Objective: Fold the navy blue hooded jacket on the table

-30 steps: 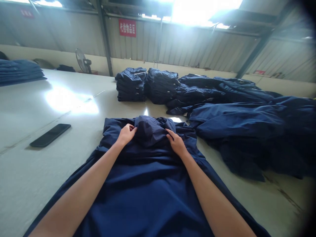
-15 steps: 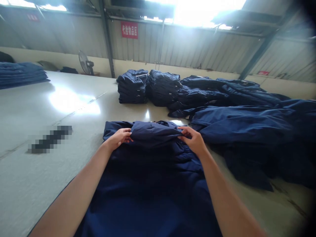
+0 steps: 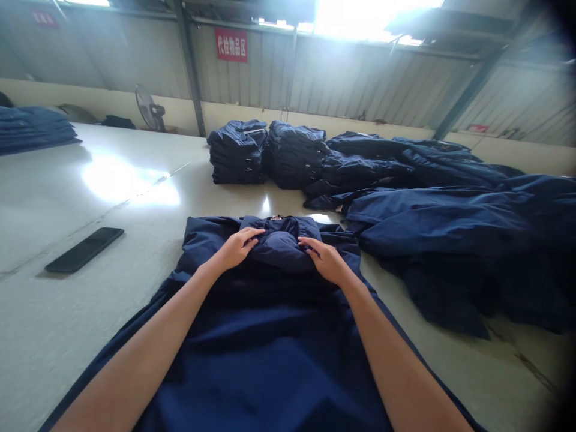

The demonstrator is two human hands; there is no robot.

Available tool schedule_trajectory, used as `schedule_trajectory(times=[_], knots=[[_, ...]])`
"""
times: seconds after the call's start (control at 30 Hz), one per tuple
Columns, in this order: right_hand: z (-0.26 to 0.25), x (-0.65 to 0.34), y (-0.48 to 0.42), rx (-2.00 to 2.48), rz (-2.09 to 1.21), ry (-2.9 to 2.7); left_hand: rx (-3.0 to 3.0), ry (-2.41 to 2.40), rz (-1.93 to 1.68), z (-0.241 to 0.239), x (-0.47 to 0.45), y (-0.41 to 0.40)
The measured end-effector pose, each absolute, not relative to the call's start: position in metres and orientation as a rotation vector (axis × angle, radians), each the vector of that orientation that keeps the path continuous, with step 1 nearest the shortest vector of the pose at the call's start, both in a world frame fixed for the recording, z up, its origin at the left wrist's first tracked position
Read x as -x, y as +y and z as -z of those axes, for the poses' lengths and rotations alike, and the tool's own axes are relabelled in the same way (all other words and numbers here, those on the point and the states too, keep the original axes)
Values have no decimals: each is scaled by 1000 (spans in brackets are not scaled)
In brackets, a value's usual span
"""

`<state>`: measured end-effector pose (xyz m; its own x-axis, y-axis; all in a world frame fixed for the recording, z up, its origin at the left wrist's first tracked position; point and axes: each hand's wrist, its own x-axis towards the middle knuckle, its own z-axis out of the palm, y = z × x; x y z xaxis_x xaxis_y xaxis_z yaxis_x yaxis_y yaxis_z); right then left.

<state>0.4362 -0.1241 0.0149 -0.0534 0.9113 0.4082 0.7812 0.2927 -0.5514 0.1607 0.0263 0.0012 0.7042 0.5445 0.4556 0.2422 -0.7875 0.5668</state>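
A navy blue jacket (image 3: 274, 348) lies spread before me, its collar (image 3: 279, 257) at the far end with a small label at the neck opening. My left hand (image 3: 234, 248) is closed on the collar's left side, thumb and fingers at its edge. On the opposite side, my right hand (image 3: 327, 260) pinches the collar edge between thumb and fingertips. The cloth between the hands curves round the neck opening. Parts of the collar under my fingers are hidden.
A black phone (image 3: 85, 249) lies on the pale table (image 3: 148, 258) at the left. Folded navy garments stand in stacks (image 3: 237, 153) at the back. Loose navy garments (image 3: 441, 222) are heaped to the right. A fan (image 3: 146, 108) stands beyond the table.
The collar was stretched flat between my hands and folded toward me; now it is rounded and its neck opening and label show. Both hands have moved closer together.
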Motion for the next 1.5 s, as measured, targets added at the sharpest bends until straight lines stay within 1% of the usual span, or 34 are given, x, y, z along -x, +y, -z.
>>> schedule_trajectory(times=[0.13, 0.23, 0.3, 0.43, 0.6, 0.7, 0.83, 0.97, 1.03, 1.13, 1.23, 1.37, 1.5], knots=[[-1, -442, -124, 1570, -234, -1923, -2557, 733, -728, 15, -164, 20], [3, -446, -125, 1591, -267, -2000, -2753, 843, -523, 15, -168, 8], [4, -447, -125, 1600, -290, -2029, -2864, 831, -423, 10, -171, 2], [4, -445, -124, 1638, -281, -2031, -2994, 765, -412, 3, -172, -1], [8, -451, -121, 1752, -107, -1901, -2863, 582, -375, 3, -165, 6], [13, -461, -118, 1770, -69, -1763, -2765, 557, -414, 4, -163, 9], [15, -473, -117, 1761, -110, -1584, -2739, 672, -542, 1, -163, 10], [5, -474, -119, 1657, -15, -1516, -2794, 690, -722, -9, -165, 7], [-5, -470, -120, 1567, 24, -1531, -2730, 656, -811, -15, -166, 4], [-20, -465, -123, 1440, -44, -1544, -2493, 627, -878, -23, -167, -1], [-30, -461, -125, 1423, -133, -1528, -2332, 678, -933, -29, -168, -3], [-38, -456, -126, 1485, -222, -1524, -2307, 693, -859, -32, -169, -4], [-38, -456, -125, 1542, -268, -1478, -2541, 718, -724, -31, -168, -4]])
